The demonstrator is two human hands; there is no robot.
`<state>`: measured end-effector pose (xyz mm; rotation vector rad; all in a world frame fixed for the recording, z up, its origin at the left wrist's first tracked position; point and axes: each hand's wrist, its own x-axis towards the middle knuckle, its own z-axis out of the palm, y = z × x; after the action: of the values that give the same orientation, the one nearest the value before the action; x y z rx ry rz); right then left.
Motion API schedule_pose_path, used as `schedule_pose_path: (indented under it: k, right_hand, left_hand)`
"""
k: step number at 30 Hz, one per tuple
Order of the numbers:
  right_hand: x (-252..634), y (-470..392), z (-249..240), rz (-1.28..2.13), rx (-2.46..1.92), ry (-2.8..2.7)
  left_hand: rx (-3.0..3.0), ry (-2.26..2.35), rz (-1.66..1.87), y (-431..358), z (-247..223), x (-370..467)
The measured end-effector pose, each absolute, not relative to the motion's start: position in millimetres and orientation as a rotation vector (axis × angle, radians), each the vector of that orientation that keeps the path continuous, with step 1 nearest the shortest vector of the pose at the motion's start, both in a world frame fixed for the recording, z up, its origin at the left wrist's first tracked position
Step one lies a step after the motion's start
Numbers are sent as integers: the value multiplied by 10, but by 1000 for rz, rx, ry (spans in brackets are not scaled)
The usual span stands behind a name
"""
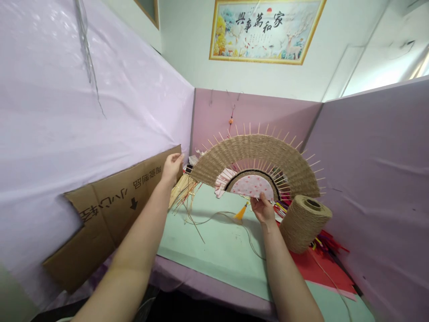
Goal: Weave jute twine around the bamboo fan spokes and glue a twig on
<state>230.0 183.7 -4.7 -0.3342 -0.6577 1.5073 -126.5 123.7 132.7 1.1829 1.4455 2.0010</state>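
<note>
My right hand (263, 209) grips a half-round woven fan (250, 143) at its lower middle, thumb on the front. Thin pale sticks fan out through the brown twine weave and poke past its outer edge. The inner half-circle of pink patterned cloth (253, 185) has a dark rim, and bare sticks show between it and the weave. Just beyond the fan's left end is my left hand (172, 167), raised, its fingers pinched together. Whatever they hold is too small to make out. A loose strand of twine (214, 215) curves over the table below the fan.
A big twine spool (303, 223) stands at the right, on red material (321, 268). Loose thin sticks (182, 192) lie at the left on the pale green tabletop (214, 255). A cardboard sheet (117, 205) leans along the left partition. A yellow tassel (240, 212) lies mid-table.
</note>
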Motion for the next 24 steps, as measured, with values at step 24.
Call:
schedule_pose_path:
  k: [24]
  right_hand:
    - [2296, 1770, 35, 1479, -314, -617]
  left_hand:
    - [1291, 1771, 1927, 1054, 671, -1011]
